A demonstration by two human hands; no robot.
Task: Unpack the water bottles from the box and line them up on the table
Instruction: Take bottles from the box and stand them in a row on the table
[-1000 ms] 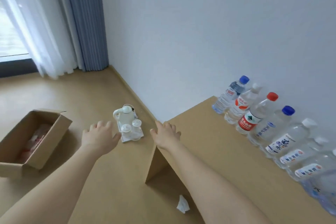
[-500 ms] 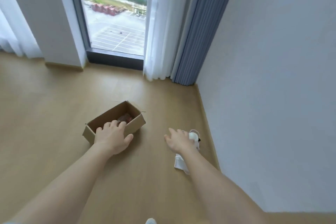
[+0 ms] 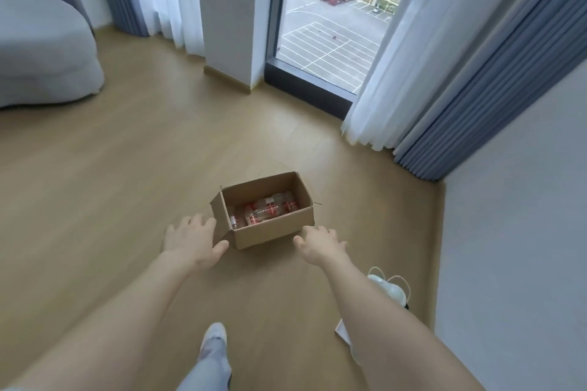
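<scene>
Box stands open on the floor, ahead of and between both grips. Water bottles are inside on their sides, long axes roughly along the box's length, left to right. Left grip: released, fingers spread, empty, just beside the near left corner. Right grip: released, empty, just beside the near right corner. Neither is clearly nearer. Judged: the reach goes forward, over the near wall.

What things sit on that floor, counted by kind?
Cardboard box: 1
Water bottles inside it: at least 3, too blurred to count further
White teapot: 1
Grey sofa: 1
Total: at least 6
</scene>
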